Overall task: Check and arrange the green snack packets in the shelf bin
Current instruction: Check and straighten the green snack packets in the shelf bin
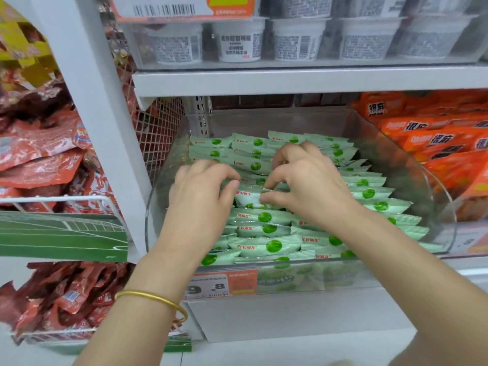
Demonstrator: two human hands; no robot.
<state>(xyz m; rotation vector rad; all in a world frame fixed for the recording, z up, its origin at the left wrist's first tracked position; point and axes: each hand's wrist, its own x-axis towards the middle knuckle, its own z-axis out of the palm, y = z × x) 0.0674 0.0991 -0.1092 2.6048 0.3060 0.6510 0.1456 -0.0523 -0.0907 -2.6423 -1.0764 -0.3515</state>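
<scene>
A: Where are the green snack packets [264,245]?

B: In the clear shelf bin [433,180], laid in overlapping rows from the back wall down to the front lip, above the orange price tag [221,285]. Both hands are inside the bin, over the middle rows.

A: And what do the hands have hold of?

B: They meet on one raised packet [248,196] that sits a little proud of the rows. The left hand [200,191] has its fingers [224,173] curled, with the thumb pressed against the packet's left end. The right hand [309,188] pinches the other end between thumb and forefinger, its other fingers bent over the row behind. Neither hand is spread wide.

A: How do you reckon a packet handles?

B: Light and soft, I'd say: a thin film pillow, puffed in the middle, with flat crimped seams at both ends. The film looks glossy, so it is likely slippery, and a neighbour will probably slide when one is pulled. Whatever is inside could crush, so I wouldn't squeeze the belly.

A: So take it where?

B: By a crimped end seam, or lightly across the two long edges with thumb and forefinger. The seams should give a flat, firm hold.

A: And the look of them?

B: Pale mint-green wrappers, each with a bright green round spot near the middle, a small red brand mark beside it, and serrated ends. Most lie face up and parallel; a few at the right side are skewed and overlap unevenly
</scene>
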